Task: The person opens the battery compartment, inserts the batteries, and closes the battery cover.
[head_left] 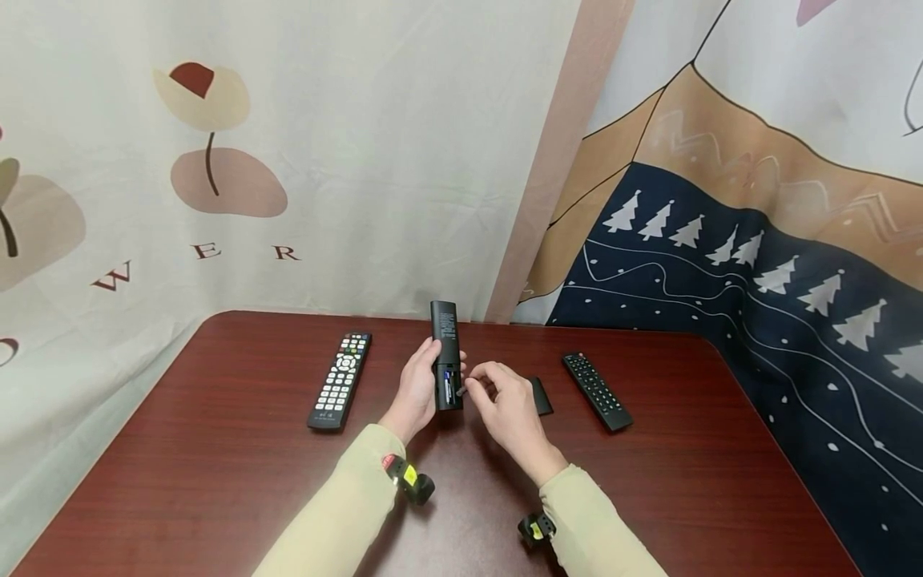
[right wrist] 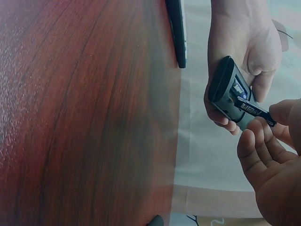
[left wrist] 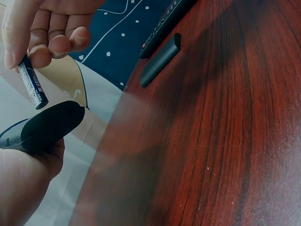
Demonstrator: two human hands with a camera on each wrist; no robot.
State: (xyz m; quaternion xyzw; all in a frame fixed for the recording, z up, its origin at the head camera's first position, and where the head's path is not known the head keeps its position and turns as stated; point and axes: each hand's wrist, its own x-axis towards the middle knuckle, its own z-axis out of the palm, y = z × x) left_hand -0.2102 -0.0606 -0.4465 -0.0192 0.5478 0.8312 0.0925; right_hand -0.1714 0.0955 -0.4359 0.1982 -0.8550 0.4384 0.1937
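Note:
My left hand (head_left: 417, 388) grips a black remote control (head_left: 447, 336), its back turned up and its battery compartment uncovered. One battery (right wrist: 239, 87) lies inside the compartment. Between thumb and fingertips my right hand (head_left: 510, 405) pinches a second battery (left wrist: 32, 84), dark with a printed label. In the right wrist view this pinched battery (right wrist: 251, 108) slants at the compartment opening; whether it touches the remote, I cannot tell. Beside the right hand a black battery cover (head_left: 541, 397) lies on the table, partly hidden by that hand in the head view.
On the left of the table (head_left: 216, 449) lies a black remote with white buttons (head_left: 340, 382). A smaller black remote (head_left: 597, 392) is on the right, beyond the cover. Patterned curtains (head_left: 404, 160) hang behind the table's far edge.

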